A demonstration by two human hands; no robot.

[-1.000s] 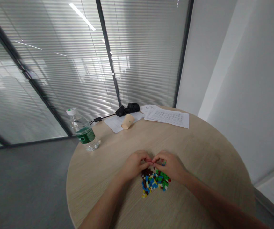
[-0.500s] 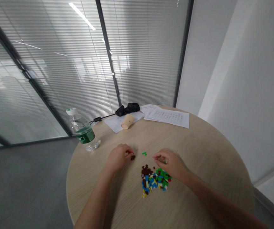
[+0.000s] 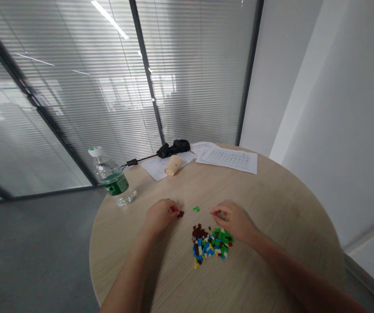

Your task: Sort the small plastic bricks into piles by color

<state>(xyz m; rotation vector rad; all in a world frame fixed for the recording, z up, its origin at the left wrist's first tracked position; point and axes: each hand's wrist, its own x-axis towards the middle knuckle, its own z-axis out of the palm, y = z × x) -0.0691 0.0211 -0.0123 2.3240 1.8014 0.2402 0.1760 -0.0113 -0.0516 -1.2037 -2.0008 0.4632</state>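
Brown, green, blue, yellow and white bricks [image 3: 210,247] lie in a loose pile on the round table [image 3: 272,208], between the two forearms and on the near side of both hands. Brown ones gather at the pile's far left corner, green ones along its right, blue ones in the middle, and a few yellow ones trail off at the end toward the table's near edge. One red piece [image 3: 230,244] shows at the right side.

The left hand [image 3: 161,214] rests left of the pile, its fingertips at a few brown pieces [image 3: 181,214]; whether it grips them or merely touches them I cannot tell. The right hand [image 3: 232,219] is just beyond the pile's green side, thumb and fingers drawn together toward the left; what, if anything, they pinch is too small to tell. Between the hands, apart from the pile, sits a little green cluster [image 3: 196,209].

Near the table's left edge stands a clear bottle [image 3: 114,182] with a green label and white cap. Toward the far edge, a tan cup [image 3: 174,165] is on a sheet [image 3: 156,171], and a black bundle [image 3: 174,148] lies just behind it, its cord reaching out toward the left edge. More papers [image 3: 231,160], overlapping and printed, lie right of the bundle along the far edge.
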